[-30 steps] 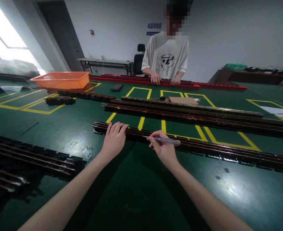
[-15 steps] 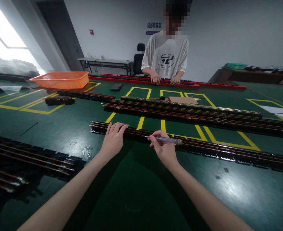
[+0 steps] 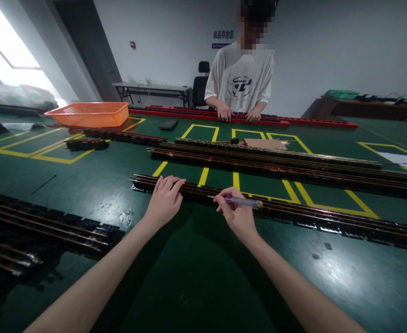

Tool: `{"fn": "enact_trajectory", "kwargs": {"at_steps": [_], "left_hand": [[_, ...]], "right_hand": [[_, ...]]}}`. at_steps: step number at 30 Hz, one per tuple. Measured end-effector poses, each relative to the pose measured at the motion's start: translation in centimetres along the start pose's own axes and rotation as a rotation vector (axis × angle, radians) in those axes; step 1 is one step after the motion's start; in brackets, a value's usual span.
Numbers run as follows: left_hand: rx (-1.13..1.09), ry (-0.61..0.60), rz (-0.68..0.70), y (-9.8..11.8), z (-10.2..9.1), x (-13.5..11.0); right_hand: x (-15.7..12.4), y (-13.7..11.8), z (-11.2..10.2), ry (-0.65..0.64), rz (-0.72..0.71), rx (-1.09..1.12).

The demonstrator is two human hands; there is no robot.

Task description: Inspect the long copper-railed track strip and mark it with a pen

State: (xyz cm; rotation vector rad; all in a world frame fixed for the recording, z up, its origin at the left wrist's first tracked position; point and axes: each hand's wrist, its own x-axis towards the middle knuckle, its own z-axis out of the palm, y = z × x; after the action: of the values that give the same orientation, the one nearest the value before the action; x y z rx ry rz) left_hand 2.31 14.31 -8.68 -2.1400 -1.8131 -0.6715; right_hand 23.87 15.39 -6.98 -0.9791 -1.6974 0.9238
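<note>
Beneath my left hand [image 3: 165, 201], the black rail [image 3: 199, 192] might shift.
From here I can't tell if that hand grips; if loose, the pen-like tool [image 3: 246, 202] pinched in my right hand [image 3: 238, 216] could skid.

dim, cool overall | window [image 3: 7, 39] upper left blown out to white | glare patches on glossy table [image 3: 293, 268], strongest at right | broad dark shadow bottom centre | black bars [image 3: 314, 216] lose detail | wide-angle lean toward edges | slightly soft throughout | opposite person's head [image 3: 257, 21] pixelated
</note>
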Motion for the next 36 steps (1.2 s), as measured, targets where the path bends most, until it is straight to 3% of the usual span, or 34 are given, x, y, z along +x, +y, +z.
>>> {"fn": "enact_trajectory", "kwargs": {"at_steps": [6, 14, 36], "left_hand": [[-0.009, -0.034, 0.098, 0.4, 0.0, 0.1], [0.044, -0.025, 0.005, 1.2, 0.4, 0.7], [0.102, -0.012, 0.011, 1.5, 0.4, 0.5]], "right_hand": [[0.3, 0.4, -0.1, -0.027, -0.023, -0.014], [0.1, 0.1, 0.2, -0.001, -0.017, -0.001], [0.0, -0.1, 0.2, 0.013, -0.014, -0.006]]}}
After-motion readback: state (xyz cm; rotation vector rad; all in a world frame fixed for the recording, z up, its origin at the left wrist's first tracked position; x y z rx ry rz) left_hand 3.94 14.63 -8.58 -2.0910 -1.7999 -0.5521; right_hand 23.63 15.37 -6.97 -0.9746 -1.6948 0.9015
